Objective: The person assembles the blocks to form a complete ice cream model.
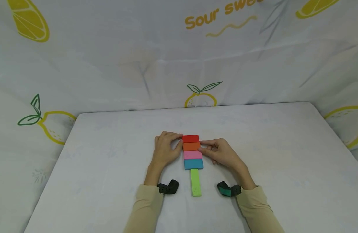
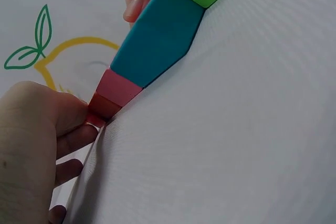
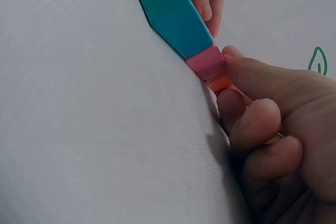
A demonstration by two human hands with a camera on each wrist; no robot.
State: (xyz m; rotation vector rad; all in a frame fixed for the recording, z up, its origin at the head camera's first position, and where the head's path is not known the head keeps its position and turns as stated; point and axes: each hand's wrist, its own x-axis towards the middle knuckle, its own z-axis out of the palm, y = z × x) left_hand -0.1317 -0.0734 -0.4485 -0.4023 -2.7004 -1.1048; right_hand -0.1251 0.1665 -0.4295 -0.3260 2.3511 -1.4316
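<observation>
Rectangular blocks form a column on the table: a red block (image 1: pixel 190 138) at the far end, then an orange block (image 1: pixel 191 147), a pink block (image 1: pixel 192 155) and a blue block (image 1: pixel 193 164). A narrow green block (image 1: pixel 195 182) extends lengthwise from the blue one towards me. My left hand (image 1: pixel 166 149) pinches the red block's left end between thumb and index finger. On the opposite side, my right hand (image 1: pixel 221 151) has its thumb and index finger at the orange block's right end, with the other fingers curled. Blue and green hide part of the column in the wrist views.
A white-covered table (image 1: pixel 109 181) lies under everything. Behind it hangs a pale cloth (image 1: pixel 109 64) with lemon prints and lettering. Each wrist wears a black strapped device, the left one (image 1: pixel 168 187) and the right one (image 1: pixel 228 189) both beside the green block.
</observation>
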